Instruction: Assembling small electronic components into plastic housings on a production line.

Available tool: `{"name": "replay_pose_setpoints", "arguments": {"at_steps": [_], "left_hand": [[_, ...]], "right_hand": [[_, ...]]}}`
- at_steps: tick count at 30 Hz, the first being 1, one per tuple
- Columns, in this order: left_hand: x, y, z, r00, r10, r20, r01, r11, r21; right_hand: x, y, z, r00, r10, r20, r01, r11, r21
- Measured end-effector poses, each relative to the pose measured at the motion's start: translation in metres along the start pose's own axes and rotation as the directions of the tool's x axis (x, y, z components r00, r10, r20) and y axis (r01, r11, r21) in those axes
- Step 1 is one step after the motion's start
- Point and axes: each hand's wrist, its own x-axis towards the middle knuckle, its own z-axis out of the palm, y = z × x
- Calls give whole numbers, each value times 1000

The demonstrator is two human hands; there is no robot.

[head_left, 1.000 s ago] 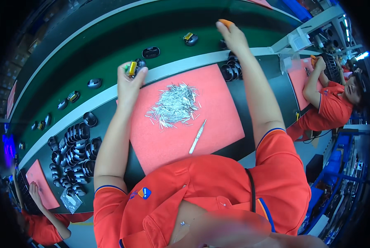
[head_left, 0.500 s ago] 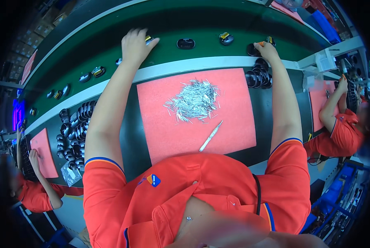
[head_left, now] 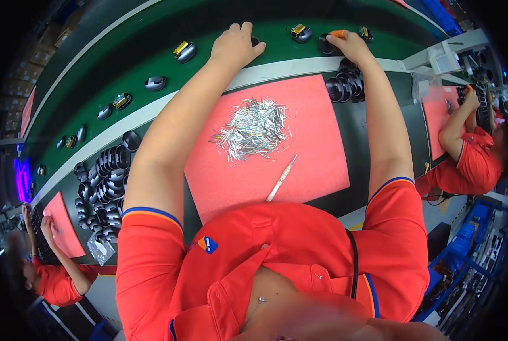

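My left hand [head_left: 235, 45] reaches over a dark oval shell [head_left: 255, 41] on the green belt, its fingers bent over the far side and the thumb at the near right. The hand covers most of that shell. Orange covers show on the fingertips of my right hand [head_left: 350, 45], which pinches the edge of a black rounded shell [head_left: 325, 45]. Between the hands on the belt sits a grey shell with a yellow piece [head_left: 301, 33]. Another shell with a yellow piece [head_left: 366, 34] lies just right of my right hand.
On a pink mat [head_left: 316, 136] lie a heap of thin silvery strips [head_left: 254, 131] and a slim pale pointed tool [head_left: 281, 179]. Nested dark curved shells [head_left: 345, 85] stand right, a larger cluster [head_left: 103, 182] left by a clear bag [head_left: 99, 250]. Co-workers sit at both sides of the bench.
My left hand has moved right, away from a shell with a yellow piece, onto the dark oval shell. My right hand stays at the black shell. The whole view has shifted a little.
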Motion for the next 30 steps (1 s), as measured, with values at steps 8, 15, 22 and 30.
{"name": "replay_pose_setpoints", "arguments": {"at_steps": [8,15,22,30], "left_hand": [[-66,68,-27,896,436,-80,-427,800,-423],[-80,81,-37,893,449,-6,-419,828,-373],[-125,54,-222,775,357,-521,-622,281,-731],[-162,16,-255,733,318,-601,-676,242,-696]], "right_hand": [[-93,-55,-20,959,-200,201,205,979,-4],[-128,-57,-7,929,-348,127,370,872,-322],[-120,-76,-19,945,-326,19,326,935,-138],[-138,-143,-14,932,-352,84,325,917,232]]}}
